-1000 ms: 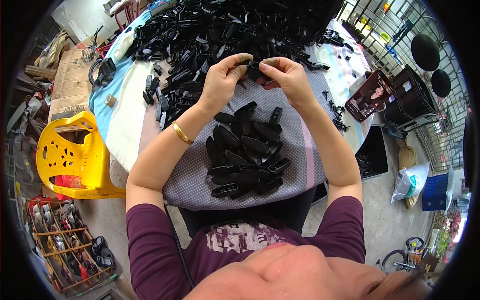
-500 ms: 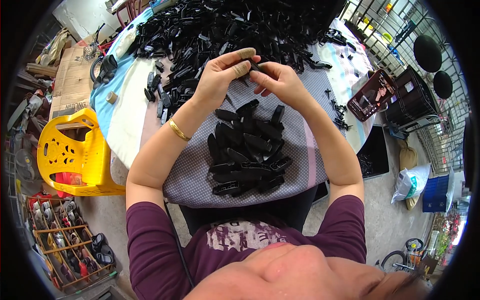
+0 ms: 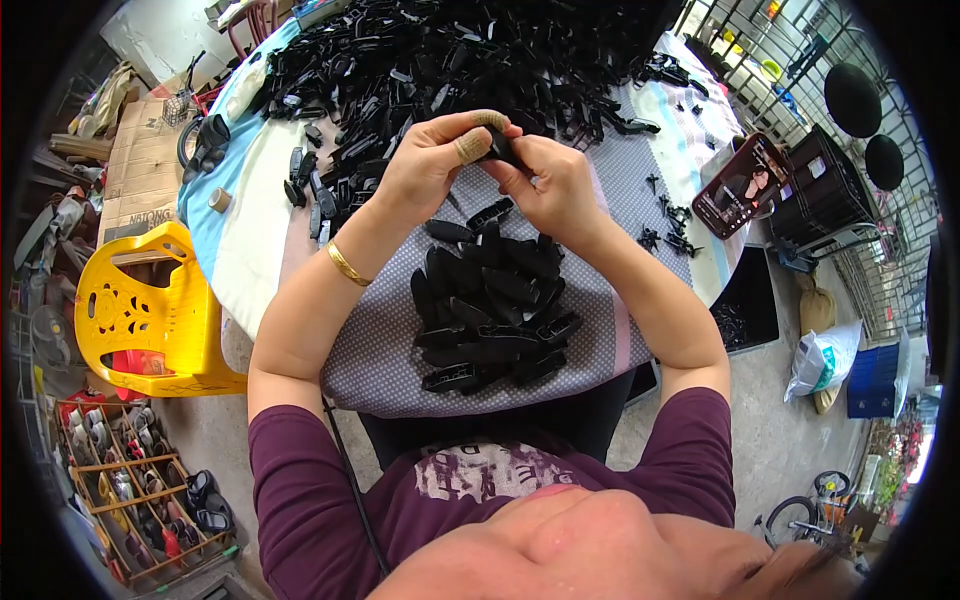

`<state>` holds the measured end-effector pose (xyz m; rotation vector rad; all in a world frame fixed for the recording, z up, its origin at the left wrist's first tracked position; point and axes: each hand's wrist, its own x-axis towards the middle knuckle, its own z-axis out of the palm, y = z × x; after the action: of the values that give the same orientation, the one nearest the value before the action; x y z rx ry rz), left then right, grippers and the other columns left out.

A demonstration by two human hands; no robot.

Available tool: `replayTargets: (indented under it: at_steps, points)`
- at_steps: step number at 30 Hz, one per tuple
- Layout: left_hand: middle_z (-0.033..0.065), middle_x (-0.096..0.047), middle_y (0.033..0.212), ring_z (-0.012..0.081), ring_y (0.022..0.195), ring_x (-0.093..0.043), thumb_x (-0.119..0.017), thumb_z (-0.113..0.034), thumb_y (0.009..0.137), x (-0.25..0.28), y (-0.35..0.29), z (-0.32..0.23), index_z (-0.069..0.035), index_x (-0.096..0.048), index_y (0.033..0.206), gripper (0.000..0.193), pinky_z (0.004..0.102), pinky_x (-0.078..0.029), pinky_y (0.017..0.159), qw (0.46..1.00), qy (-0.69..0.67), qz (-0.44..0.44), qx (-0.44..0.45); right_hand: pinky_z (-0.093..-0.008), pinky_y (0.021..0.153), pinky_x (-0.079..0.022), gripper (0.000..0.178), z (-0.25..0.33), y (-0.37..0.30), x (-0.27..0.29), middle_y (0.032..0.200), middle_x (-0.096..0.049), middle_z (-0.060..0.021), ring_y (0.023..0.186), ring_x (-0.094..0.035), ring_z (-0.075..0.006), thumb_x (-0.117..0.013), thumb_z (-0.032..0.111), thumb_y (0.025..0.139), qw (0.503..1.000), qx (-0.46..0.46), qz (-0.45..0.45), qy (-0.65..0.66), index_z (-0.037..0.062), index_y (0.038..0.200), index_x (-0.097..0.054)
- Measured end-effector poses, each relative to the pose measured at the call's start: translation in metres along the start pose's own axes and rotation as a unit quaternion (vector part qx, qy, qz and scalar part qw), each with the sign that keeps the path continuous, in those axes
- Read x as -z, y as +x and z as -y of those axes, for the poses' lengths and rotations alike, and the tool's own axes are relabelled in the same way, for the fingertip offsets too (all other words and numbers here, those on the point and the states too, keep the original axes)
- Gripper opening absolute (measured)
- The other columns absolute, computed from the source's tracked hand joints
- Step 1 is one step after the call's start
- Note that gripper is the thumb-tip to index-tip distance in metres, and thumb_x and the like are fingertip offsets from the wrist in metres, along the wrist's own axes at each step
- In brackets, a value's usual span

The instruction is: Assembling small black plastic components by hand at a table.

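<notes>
Between both hands, above the table, is a small black plastic part [image 3: 501, 150], partly hidden by my fingers. My left hand [image 3: 437, 155], with tan tape wrapped round the thumb and index finger, pinches it from the left. From the other side my right hand [image 3: 552, 182] grips it with curled fingers. Nearer my body lies a smaller pile of black elongated parts [image 3: 490, 290] on the dotted cloth [image 3: 375, 350]. Beyond my hands a large heap of similar black parts [image 3: 430, 60] covers the far table.
A phone [image 3: 742, 187] with a lit screen stands at the right table edge, near small black bits [image 3: 680, 225]. A tape roll [image 3: 219, 198] lies on the left. A yellow plastic chair [image 3: 150, 300] stands left of the table, a black tray [image 3: 752, 300] low on the right.
My hands have come slightly lower and closer together, and the right hand's fingers are more curled round the black part. The pile near me looks unchanged.
</notes>
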<state>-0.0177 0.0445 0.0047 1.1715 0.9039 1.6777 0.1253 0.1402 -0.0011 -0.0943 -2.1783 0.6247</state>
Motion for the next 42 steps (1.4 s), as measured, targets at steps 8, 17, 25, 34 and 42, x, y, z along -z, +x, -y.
replayTargets:
  at_steps: [8,17,25,34,42]
  points:
    - [0.0082,-0.064,0.102,0.0117,0.091,-0.058,-0.06,-0.008,0.084,-0.015,0.001,-0.01,0.001,-0.059,0.111,0.029,0.0242,-0.047,0.082,0.989,0.147,-0.03,0.004,-0.0208,0.057,-0.045,0.027,-0.039,0.021,0.045,0.082,-0.065,-0.0017,0.066,-0.057,-0.0089,-0.058,0.024,0.087,0.934,-0.22,0.218,0.18,0.0025,0.102,-0.064]
    - [0.0086,-0.064,0.094,0.0194,0.082,-0.056,-0.066,-0.011,0.074,-0.044,0.007,-0.006,-0.01,-0.062,0.11,0.036,0.0298,-0.046,0.075,0.826,0.531,0.191,-0.005,-0.0386,0.076,-0.049,0.028,-0.082,0.013,0.047,0.089,-0.065,-0.0137,0.085,-0.062,-0.0323,-0.062,0.032,0.078,0.902,-0.254,0.203,-0.285,0.0098,0.093,-0.067]
    - [0.0074,-0.058,0.093,0.0258,0.093,-0.049,-0.067,-0.009,0.067,-0.015,0.048,0.044,-0.005,-0.062,0.094,0.028,0.0338,-0.043,0.084,0.576,0.808,0.078,-0.097,-0.0393,0.078,-0.048,0.028,-0.11,0.003,0.043,0.094,-0.064,-0.0163,0.088,-0.06,-0.0347,-0.063,0.017,0.072,0.909,-0.244,0.121,-0.314,0.0031,0.096,-0.062]
    - [0.01,-0.057,0.087,0.0231,0.084,-0.056,-0.07,-0.002,0.065,-0.012,0.03,0.024,-0.001,-0.058,0.096,0.033,0.0308,-0.047,0.073,0.828,0.557,-0.016,-0.072,-0.0235,0.064,-0.051,0.025,-0.059,0.016,0.032,0.087,-0.065,-0.0076,0.075,-0.061,-0.0112,-0.058,0.007,0.082,0.941,-0.264,0.075,0.2,-0.0013,0.106,-0.061]
    - [0.0077,-0.058,0.096,0.0128,0.09,-0.056,-0.069,0.001,0.073,0.002,0.015,0.0,0.002,-0.052,0.108,0.04,0.0251,-0.048,0.081,0.983,0.151,-0.081,0.059,-0.0223,0.064,-0.053,0.022,-0.034,0.013,0.021,0.086,-0.065,-0.0068,0.074,-0.062,-0.011,-0.056,0.007,0.086,0.931,-0.264,0.107,0.23,-0.002,0.105,-0.062]
